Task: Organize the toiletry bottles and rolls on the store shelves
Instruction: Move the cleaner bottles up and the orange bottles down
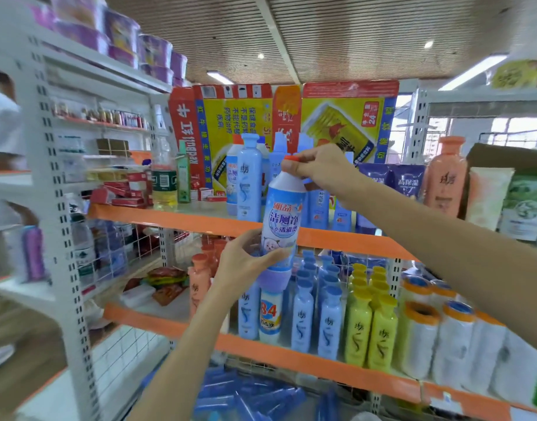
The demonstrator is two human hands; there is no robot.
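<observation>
Cleaner bottle point(281, 221) held upright in the air, in front of the upper shelf edge point(182, 218), not resting on any shelf. Its base overlaps the orange lip; its red cap point(291, 158) sits level with the tops of the blue bottles point(249, 177) behind.

Right hand point(317, 167) pinches the cap from the right, fingers curled round the top. Left hand point(246, 262) cups the lower body from the left, thumb across the front of the label, fingers wrapped behind.

Upper shelf: bare surface left of the blue bottles, between them and a green bottle point(183, 177). To the right, blue packs stand close together, then an orange bottle point(445, 177).

Lower shelf point(261, 349): blue bottles, a "84" bottle point(270, 317), yellow bottles point(370, 329) and rolls point(449, 344) packed touching, right up to the front edge. Left end holds snack packets point(165, 282), with bare board near the lip.

Edges of the view are blurred.
</observation>
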